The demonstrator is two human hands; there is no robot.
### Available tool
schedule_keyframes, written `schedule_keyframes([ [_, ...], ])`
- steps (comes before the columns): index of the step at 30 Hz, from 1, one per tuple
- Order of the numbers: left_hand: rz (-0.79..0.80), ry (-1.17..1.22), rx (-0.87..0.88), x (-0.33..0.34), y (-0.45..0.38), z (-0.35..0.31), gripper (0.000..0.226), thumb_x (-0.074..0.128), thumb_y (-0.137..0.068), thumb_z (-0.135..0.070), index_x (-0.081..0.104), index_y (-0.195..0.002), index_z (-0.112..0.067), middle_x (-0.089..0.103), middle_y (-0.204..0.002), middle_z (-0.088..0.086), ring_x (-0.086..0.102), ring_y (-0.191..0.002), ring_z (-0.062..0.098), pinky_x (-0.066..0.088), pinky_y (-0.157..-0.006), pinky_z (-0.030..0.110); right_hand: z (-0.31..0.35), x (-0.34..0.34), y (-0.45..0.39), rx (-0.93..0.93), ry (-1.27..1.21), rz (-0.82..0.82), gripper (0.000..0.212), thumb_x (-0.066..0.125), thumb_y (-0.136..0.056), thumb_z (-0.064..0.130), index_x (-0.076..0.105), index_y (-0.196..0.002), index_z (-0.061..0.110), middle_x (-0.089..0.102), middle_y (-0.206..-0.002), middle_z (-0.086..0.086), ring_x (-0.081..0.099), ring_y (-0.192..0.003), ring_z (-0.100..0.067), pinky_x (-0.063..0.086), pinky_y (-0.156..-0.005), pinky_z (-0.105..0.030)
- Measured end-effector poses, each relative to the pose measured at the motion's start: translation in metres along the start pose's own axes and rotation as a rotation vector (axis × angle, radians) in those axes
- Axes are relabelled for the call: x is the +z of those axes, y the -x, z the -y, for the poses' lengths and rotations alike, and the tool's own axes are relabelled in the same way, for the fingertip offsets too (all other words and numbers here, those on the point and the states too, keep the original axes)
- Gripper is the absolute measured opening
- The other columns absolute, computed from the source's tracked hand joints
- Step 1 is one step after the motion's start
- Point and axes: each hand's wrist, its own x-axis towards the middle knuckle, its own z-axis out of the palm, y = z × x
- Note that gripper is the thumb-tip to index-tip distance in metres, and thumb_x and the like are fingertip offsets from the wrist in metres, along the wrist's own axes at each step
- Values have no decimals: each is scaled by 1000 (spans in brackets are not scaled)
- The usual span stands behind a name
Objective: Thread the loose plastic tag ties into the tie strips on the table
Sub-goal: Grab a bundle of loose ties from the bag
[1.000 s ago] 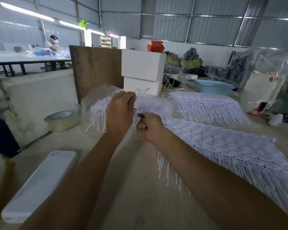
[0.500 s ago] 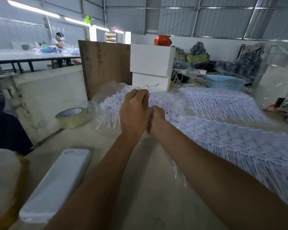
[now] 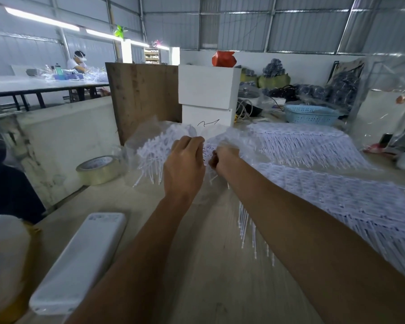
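At mid-counter, on the pale wooden counter (image 3: pixel 197 265): our left hand (image 3: pixel 184 166) and right hand (image 3: pixel 223 159), closer together than a second ago, fingers curled in the heap of loose white plastic tag ties (image 3: pixel 154 150); exact pinch unreadable. Finished white tie strips (image 3: pixel 351 202) lie right. Threading likely underway.

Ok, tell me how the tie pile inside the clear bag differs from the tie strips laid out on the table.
The tie pile is a jumbled heap with tails sticking out every way; the tie strips lie flat in neat rows, tails hanging in one direction. The tie pile sits in a clear bag; the tie strips lie uncovered on the table. Both are white plastic.
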Motion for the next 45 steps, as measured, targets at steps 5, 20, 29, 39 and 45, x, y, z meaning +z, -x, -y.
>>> schedule_keyframes([
  [5, 98, -104, 24, 7, 6, 5, 22, 61, -94, -7, 70, -113, -12, 64, -116, 11, 59, -105, 31, 56, -74, 46, -24, 5, 0, -83, 213, -1, 32, 55, -98, 13, 55, -127, 0, 64, -118, -19, 66, -96, -31, 56, -62, -33],
  [20, -11, -64, 8, 7, 13, 3, 8, 62, -94, -8, 69, -95, -12, 65, -98, 4, 61, -88, 23, 56, -61, 39, -29, -2, -4, -384, 818, -134, 26, 51, -98, 12, 67, -116, 0, 65, -102, -9, 65, -111, -29, 47, -77, -26],
  [29, 72, -118, 30, 6, 15, 2, 14, 61, -90, -4, 72, -96, -11, 66, -99, 6, 64, -89, 26, 56, -60, 37, -32, 2, -5, -450, 1426, -30, 44, 37, -106, 20, 37, -148, 5, 41, -151, -16, 38, -141, -30, 36, -114, -41],
  [39, 28, -59, 133, 7, 19, -1, 39, 45, -99, -31, 73, -87, -8, 63, -96, 4, 61, -86, 24, 50, -61, 35, -39, -85, 81, -1041, 1740, 479, 47, 53, -99, 25, 48, -144, 12, 50, -143, -11, 44, -132, -30, 46, -99, -43],
  [45, 73, 26, 382, 15, 22, -18, 49, 51, -99, -29, 64, -58, -6, 61, -73, 1, 58, -68, 21, 47, -59, 29, -23, -205, 125, -1173, 1545, 416, 28, 52, -100, 18, 69, -122, 13, 68, -116, -4, 63, -105, -25, 55, -82, -39],
])
